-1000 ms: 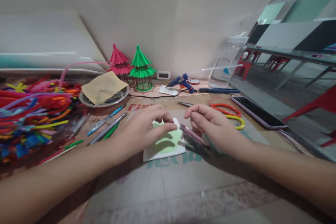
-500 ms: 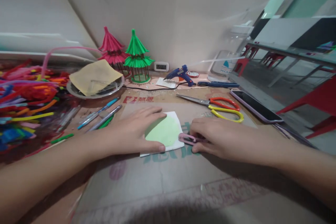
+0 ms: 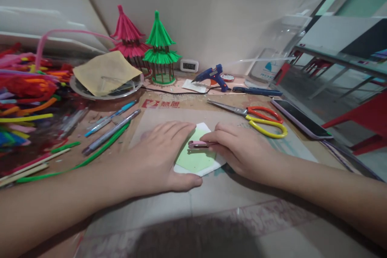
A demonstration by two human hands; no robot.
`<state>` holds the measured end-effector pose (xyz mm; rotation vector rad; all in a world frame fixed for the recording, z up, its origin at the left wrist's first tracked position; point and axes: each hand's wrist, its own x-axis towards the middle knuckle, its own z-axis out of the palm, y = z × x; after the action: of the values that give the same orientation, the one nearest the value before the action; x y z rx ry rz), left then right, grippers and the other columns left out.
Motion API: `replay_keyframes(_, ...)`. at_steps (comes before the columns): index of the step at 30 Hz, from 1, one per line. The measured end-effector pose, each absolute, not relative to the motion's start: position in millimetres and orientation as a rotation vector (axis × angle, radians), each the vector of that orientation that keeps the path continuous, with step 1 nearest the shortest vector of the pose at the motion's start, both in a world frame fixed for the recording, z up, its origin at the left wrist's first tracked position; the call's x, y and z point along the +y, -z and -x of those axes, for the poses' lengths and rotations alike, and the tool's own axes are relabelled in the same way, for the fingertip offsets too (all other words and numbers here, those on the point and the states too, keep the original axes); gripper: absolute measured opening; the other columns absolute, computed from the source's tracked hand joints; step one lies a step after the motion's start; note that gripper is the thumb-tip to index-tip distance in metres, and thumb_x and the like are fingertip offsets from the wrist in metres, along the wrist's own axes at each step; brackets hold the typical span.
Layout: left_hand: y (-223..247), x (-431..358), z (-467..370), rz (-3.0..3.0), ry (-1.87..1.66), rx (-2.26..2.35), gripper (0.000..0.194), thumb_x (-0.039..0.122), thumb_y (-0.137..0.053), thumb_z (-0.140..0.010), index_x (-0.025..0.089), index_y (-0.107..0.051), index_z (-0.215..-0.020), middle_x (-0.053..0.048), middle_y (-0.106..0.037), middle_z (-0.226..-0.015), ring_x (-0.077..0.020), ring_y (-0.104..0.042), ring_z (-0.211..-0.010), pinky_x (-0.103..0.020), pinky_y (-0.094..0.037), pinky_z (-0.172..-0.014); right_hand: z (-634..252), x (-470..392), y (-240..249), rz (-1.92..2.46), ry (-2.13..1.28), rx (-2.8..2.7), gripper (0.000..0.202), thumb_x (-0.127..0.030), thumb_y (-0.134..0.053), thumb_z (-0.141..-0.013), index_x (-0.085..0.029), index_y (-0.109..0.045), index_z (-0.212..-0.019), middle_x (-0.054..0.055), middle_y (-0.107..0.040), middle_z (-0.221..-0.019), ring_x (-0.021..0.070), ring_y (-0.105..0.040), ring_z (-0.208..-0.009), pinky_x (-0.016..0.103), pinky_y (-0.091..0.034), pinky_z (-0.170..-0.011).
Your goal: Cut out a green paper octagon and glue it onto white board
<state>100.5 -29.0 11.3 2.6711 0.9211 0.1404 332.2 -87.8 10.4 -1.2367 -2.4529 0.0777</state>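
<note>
A light green paper piece [image 3: 195,159] lies on a white sheet [image 3: 208,171] on the cardboard. My left hand [image 3: 169,153] rests flat along their left side, thumb and fingers spread apart, thumb on the near edge. Between the fingers of my right hand [image 3: 232,145] is a small pink tool [image 3: 198,144], held over the green paper with its tip pointing left. Whether the tip touches the paper cannot be made out. The right fingertips partly cover the tool.
Scissors [image 3: 248,117] and a phone [image 3: 302,119] lie at the right. Behind are a glue gun [image 3: 211,75], a clock [image 3: 189,65], a green pagoda model [image 3: 159,36] and a red one [image 3: 128,28]. Pens [image 3: 111,129] and colourful pipe cleaners [image 3: 27,88] fill the left.
My right hand has moved left, bringing the pink tool from the paper's right edge to above the green paper. The camera view has shifted slightly, and the papers sit turned a little.
</note>
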Motion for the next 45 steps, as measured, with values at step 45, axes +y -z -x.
replay_keyframes(45, -27, -36, -99, -2.624, -0.1, 0.888, 0.088, 0.057, -0.08, -0.068, 0.015, -0.054, -0.141, -0.019, -0.047, -0.152, -0.0419, -0.041, -0.14, -0.06, -0.034, -0.117, -326, -99, -6, 1.132, -0.428, -2.495, 0.033, -0.011, -0.049, -0.095, -0.022, -0.073, -0.116, 0.007, -0.072, -0.092, 0.0192, -0.066, -0.084, 0.028, -0.047, -0.072)
